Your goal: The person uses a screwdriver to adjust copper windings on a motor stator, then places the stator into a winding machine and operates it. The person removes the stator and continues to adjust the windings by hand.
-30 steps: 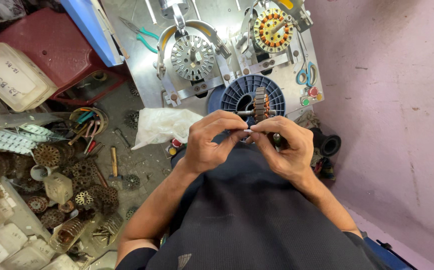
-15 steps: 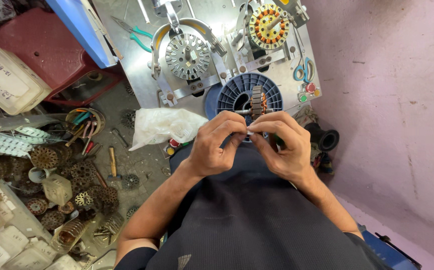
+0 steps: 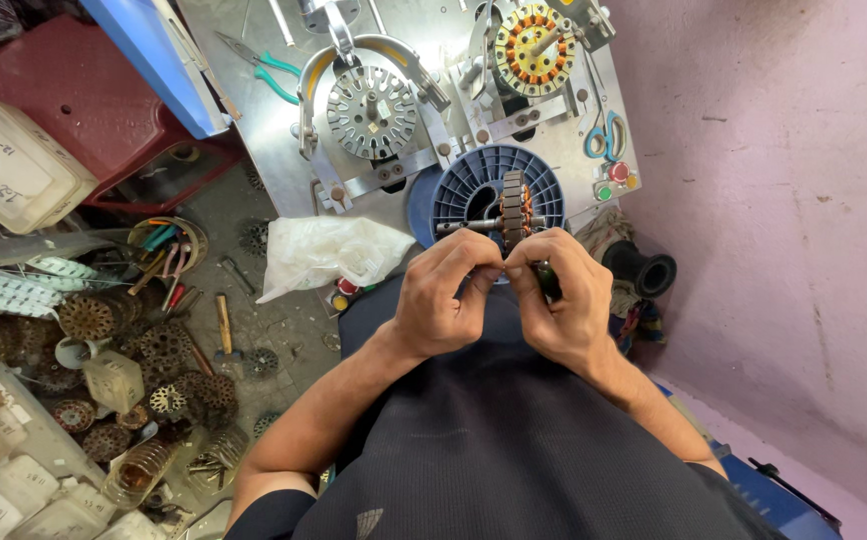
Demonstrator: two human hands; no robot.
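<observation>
1. My left hand point(image 3: 441, 298) and right hand point(image 3: 561, 305) meet fingertip to fingertip, pinched narrow on something too small to make out.
2. The right palm hides most of a dark tool handle point(image 3: 548, 278).
3. Just beyond, a copper-wound stator on a steel shaft point(image 3: 514, 208) lies before the blue plastic spool point(image 3: 474, 182).

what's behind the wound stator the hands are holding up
A blue spool sits right behind the stator, on the metal winding bench. The stator and shaft cover the spool's centre.
</observation>
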